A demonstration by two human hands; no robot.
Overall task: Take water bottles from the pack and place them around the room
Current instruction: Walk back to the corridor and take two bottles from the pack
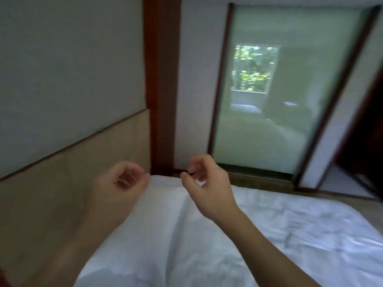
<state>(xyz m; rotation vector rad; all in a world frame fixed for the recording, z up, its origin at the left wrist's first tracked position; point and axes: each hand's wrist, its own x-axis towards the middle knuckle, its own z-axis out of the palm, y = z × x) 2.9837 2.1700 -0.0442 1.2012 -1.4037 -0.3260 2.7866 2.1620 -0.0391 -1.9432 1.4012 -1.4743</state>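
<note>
Whole frame motion-blurred. Left forearm [68,241] smeared, cut off at 7 o'clock edge; bed [290,235] cropped at 5 o'clock. Frosted glass panel [290,90] at 1 o'clock shows only vague shapes behind.

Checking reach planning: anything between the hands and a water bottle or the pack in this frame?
Cannot say: no bottle or pack is in view. Both the left hand and the right hand are empty, fingers loosely curled, raised over the white bed.
</note>
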